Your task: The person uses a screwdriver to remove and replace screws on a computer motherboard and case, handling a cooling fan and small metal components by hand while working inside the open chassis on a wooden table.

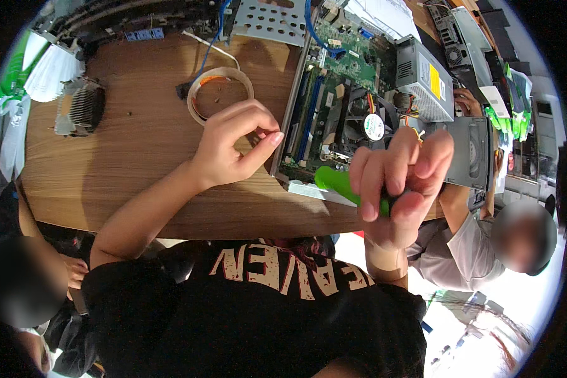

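Note:
My left hand (236,142) is closed in a loose pinch at the left metal edge of an open computer case (283,184); whether it grips anything is hidden. My right hand (402,176) is raised over the case's front right, fingers curled round a green-handled tool (334,181), probably a screwdriver; its tip is not clear. Inside the case are a green motherboard (349,63), a black fan (362,104) with coloured wires, a silver power supply (422,79) and a grey drive (466,157). A tape roll (195,108) lies behind my left hand.
A heatsink (75,107) sits on the wooden table (132,164) at left. A perforated metal plate (268,22), cables and more computer parts (453,44) line the back. A co-worker (453,252) is at right, a hand beside the drive; another person (31,283) is at left.

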`<state>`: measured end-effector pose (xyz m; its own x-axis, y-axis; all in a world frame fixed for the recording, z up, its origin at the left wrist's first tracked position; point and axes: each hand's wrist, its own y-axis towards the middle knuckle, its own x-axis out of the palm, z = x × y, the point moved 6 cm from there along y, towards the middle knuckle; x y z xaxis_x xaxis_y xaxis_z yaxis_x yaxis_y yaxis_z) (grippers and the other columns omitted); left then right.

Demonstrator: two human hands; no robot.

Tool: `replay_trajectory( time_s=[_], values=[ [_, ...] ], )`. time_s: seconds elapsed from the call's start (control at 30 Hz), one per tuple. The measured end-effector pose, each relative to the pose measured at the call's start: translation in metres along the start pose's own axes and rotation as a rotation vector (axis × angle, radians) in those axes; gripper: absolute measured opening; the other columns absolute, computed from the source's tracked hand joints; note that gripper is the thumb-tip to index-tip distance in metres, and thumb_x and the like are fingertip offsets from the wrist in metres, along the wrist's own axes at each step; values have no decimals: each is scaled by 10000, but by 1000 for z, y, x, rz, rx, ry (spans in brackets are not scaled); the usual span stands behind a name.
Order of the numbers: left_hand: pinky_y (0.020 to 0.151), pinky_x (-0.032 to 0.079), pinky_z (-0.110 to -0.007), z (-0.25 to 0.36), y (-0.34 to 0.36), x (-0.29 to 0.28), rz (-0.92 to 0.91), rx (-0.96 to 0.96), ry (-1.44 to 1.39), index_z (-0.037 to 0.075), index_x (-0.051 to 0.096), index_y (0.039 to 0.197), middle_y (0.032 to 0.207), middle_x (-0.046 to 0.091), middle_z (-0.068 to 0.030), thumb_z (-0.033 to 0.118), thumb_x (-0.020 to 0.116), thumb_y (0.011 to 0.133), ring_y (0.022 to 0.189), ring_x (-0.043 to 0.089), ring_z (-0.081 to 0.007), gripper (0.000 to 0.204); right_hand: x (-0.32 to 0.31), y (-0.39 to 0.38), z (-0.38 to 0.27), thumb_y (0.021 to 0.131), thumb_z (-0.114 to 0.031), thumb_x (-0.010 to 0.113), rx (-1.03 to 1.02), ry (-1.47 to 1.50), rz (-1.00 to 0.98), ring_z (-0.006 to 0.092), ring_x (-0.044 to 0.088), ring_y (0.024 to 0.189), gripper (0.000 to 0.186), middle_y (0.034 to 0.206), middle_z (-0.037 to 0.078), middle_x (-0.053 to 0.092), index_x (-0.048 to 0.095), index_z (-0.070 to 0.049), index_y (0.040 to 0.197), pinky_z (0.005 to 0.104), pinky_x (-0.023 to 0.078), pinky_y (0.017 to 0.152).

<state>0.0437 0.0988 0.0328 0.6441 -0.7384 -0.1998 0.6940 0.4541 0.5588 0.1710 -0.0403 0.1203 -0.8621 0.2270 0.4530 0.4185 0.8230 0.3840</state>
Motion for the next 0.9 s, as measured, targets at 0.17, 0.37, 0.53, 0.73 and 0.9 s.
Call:
replay_trajectory(
  time_s=[0.17,0.37,0.53,0.73,0.9],
  values=[
    [675,544,-304,0,-4,-1,-56,96,54,8,705,945,924,692,-98,-11,698,880,791,671,-203,68,7,10,1,692,-398,950,-242,-358,-205,298,643,916,588,1017,112,610,576,-103,1037,400,520,777],
    [792,567,-359,-4,-6,22,-337,-49,-233,55,786,1065,963,763,-87,-2,680,888,904,690,-226,214,13,9,-27,848,-628,661,-414,-969,-312,202,568,771,578,1008,85,576,773,-86,1016,319,470,633],
    [749,567,-338,-10,-9,24,-349,-86,-224,39,780,1057,955,762,-93,-12,661,902,888,695,-210,202,27,8,-40,864,-533,725,-341,-1229,-496,247,638,828,560,1054,158,619,745,-44,1136,310,516,639],
    [722,565,-308,-14,-5,15,-164,-148,-244,11,766,1054,940,757,-102,-20,640,919,836,719,-187,187,18,5,-33,954,-263,756,-45,-1128,-478,414,684,1069,473,1327,384,544,576,-29,1324,425,584,860],
    [705,562,-321,-12,-5,23,-177,-77,-179,-7,752,1025,917,749,-113,-16,642,922,806,719,-214,151,6,6,-22,891,-269,827,24,-1029,-330,440,667,1149,503,1309,365,561,545,-63,1253,457,573,959]
  ],
)
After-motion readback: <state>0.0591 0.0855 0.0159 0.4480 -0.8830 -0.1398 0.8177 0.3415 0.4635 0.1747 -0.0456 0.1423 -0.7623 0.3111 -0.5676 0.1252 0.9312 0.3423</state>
